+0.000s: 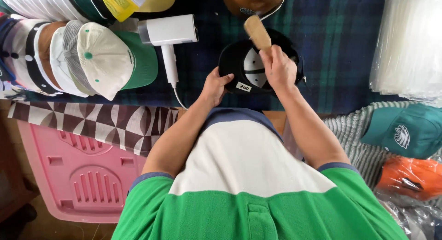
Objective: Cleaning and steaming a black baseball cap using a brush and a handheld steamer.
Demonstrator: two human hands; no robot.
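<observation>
Bright, even daylight w/ soft shadows, mild glare on plastic sleeves [410, 42], slight wide-angle bending at edges, focus sharp.

Small white rectangular paper label [244, 87]: stuck on the black cap's near rim. Stack of clear plastic bags [407, 46]: laid at far right. Crinkled clear plastic wrapping [410, 212]: seen at lower right.
</observation>
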